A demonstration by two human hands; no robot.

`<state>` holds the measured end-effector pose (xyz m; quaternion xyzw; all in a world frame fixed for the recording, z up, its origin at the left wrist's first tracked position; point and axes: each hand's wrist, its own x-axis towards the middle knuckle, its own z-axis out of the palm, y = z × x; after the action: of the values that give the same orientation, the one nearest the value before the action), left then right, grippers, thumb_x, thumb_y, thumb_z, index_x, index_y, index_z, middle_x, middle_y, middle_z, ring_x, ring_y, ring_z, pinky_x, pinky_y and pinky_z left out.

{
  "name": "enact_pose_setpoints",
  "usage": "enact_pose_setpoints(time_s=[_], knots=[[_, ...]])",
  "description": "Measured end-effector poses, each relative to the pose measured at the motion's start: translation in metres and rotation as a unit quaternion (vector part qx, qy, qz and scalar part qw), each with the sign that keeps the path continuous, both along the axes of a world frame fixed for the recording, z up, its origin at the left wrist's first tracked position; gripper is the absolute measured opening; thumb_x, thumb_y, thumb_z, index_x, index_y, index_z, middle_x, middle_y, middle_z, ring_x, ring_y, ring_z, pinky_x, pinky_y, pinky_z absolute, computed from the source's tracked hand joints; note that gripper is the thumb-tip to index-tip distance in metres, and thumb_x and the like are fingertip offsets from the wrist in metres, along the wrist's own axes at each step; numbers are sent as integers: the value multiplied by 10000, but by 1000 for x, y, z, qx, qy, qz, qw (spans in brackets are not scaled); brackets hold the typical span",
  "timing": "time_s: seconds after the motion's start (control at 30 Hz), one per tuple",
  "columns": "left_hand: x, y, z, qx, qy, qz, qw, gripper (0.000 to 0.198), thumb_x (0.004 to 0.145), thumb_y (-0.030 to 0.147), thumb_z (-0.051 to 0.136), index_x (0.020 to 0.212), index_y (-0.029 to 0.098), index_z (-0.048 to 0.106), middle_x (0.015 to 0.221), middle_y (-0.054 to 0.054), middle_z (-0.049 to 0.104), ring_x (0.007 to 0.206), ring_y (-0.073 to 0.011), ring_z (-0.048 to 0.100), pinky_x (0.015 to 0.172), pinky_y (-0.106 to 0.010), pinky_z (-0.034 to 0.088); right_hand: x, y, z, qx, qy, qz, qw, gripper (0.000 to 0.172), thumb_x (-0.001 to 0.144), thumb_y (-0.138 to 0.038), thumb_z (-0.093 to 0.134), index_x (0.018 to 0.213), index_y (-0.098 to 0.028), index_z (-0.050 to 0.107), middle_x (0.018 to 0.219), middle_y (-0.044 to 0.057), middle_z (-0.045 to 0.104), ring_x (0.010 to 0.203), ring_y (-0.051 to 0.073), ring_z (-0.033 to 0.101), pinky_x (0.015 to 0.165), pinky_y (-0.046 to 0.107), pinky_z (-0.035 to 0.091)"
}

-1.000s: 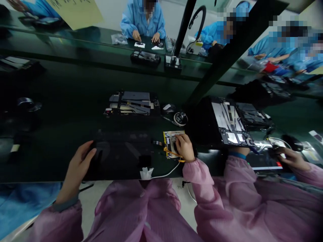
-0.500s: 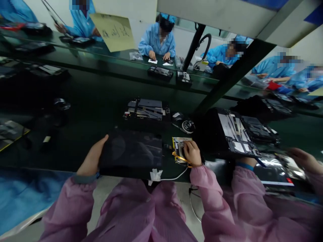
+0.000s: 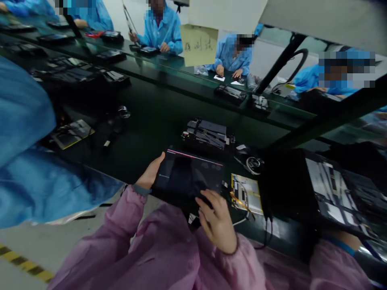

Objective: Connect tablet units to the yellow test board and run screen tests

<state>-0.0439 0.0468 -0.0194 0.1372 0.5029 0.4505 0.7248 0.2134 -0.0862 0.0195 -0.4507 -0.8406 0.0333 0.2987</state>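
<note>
A dark tablet (image 3: pixel 190 175) is tilted up at the front of the bench, its screen lit with a red and white strip along the top. My left hand (image 3: pixel 152 171) grips its left side, thumb on the front edge and the other fingers hidden behind. Over the lower right of the screen is my right hand (image 3: pixel 218 219), fingers apart and bent, fingertips at or just above the glass; touch is hard to tell. Right of the tablet lies a battery-like silver pack (image 3: pixel 249 193) with yellow edges and an orange ribbon cable (image 3: pixel 242 201).
Behind the tablet sits a stack of opened device parts (image 3: pixel 208 133). A coiled cable (image 3: pixel 254 165) lies to its right, near a large black box bearing more parts (image 3: pixel 329 189). A co-worker's blue sleeve (image 3: pixel 27 121) is close on the left; another's pink sleeve (image 3: pixel 335 257) is at right.
My right hand has left the silver pack and come over the tablet. The tablet's screen, dark before, now shows a lit strip and text. The view has swung left.
</note>
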Motion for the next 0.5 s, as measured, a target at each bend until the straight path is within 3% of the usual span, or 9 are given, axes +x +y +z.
enact_pose_setpoints(time_s=[0.1, 0.27, 0.5], knots=[[0, 3, -1, 11, -4, 1, 1000, 379, 896, 475, 567, 980, 125, 686, 832, -82, 742, 741, -206, 715, 740, -309, 582, -38, 6, -24, -5, 0, 13, 1000, 402, 882, -165, 510, 1274, -220, 581, 1281, 118, 598, 1244, 305, 499, 941, 511, 489], [1, 7, -1, 7, -38, -16, 999, 417, 910, 485, 537, 1012, 107, 679, 824, -104, 740, 742, -228, 721, 730, -335, 586, -58, 9, -42, 4, 21, 15, 1000, 440, 883, -167, 507, 1319, -220, 534, 1289, 110, 600, 1253, 303, 497, 972, 527, 461], [0, 7, 8, -48, -30, -9, 998, 416, 966, 452, 433, 1069, 122, 665, 851, -75, 740, 802, -207, 722, 770, -313, 585, -30, -24, -65, -18, 97, -159, 982, 480, 868, -103, 492, 1314, -273, 530, 1203, 125, 587, 1128, 310, 548, 864, 527, 521]])
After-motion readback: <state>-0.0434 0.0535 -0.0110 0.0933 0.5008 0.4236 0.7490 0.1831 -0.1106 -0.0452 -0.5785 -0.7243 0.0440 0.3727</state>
